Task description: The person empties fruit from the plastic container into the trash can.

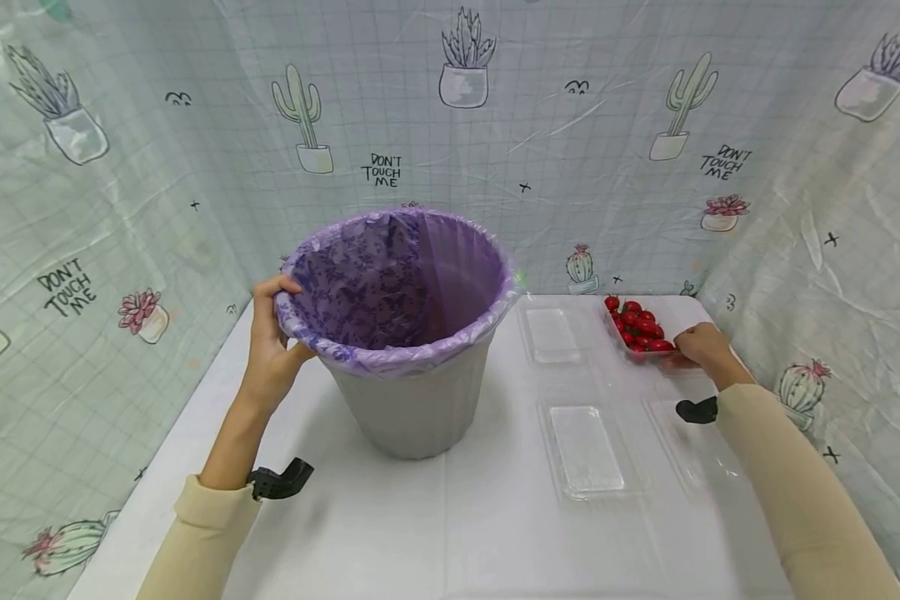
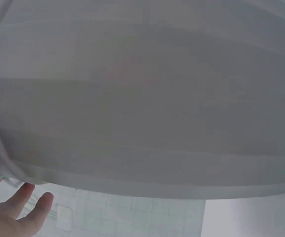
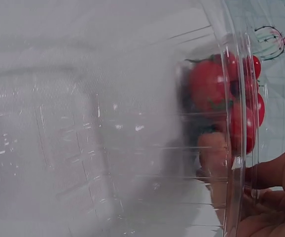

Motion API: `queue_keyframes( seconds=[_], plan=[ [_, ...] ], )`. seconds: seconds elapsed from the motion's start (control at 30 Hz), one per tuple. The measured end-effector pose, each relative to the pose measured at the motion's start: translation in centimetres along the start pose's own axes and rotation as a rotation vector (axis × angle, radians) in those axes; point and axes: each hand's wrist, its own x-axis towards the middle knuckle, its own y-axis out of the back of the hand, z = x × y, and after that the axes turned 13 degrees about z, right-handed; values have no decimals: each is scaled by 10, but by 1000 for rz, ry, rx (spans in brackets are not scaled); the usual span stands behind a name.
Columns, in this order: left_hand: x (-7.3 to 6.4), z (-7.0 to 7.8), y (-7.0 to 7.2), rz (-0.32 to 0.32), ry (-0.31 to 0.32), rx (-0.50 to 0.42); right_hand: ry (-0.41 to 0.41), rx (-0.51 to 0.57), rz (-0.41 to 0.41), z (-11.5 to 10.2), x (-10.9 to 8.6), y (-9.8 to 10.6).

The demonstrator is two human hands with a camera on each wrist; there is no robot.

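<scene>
A grey bin (image 1: 420, 408) lined with a purple bag (image 1: 450, 275) stands on the white table. My left hand (image 1: 270, 350) grips the bin's left rim, thumb on the outside and fingers over the bag's folded edge. The bin's grey side (image 2: 142, 98) fills most of the left wrist view. At the back right, my right hand (image 1: 705, 350) has curled fingers at the right end of a clear plastic box of small red tomatoes (image 1: 637, 325). In the right wrist view its fingers (image 3: 214, 153) show through clear plastic beside the tomatoes; whether they pinch anything is unclear.
Clear plastic boxes lie between the bin and my right arm: one at the back (image 1: 551, 335), one nearer (image 1: 587, 450), and one at the right (image 1: 693, 442). A cactus-print curtain (image 1: 525, 150) encloses the table at the back and both sides.
</scene>
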Motion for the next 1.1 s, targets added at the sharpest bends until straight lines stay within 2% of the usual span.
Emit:
queue_keyframes(
  seconds=[0.1, 0.2, 0.43, 0.57, 0.87, 1.1],
  plan=[
    [0, 0, 0, 0, -1, -8, -100, 139, -16, -1, 3, -3],
    [-1, -1, 0, -1, -2, -10, -126, 170, -20, 0, 3, -2],
    [0, -1, 0, -3, -5, -14, -14, 104, -26, 1, -2, 8],
    [1, -1, 0, 1, -10, -18, 15, 112, -23, -4, -6, 13],
    [3, -1, -1, 1, -13, -26, 93, 126, 31, -31, -16, 25],
    [2, -3, -1, 2, -7, -35, 183, 109, 54, -55, -32, 35]
  ],
)
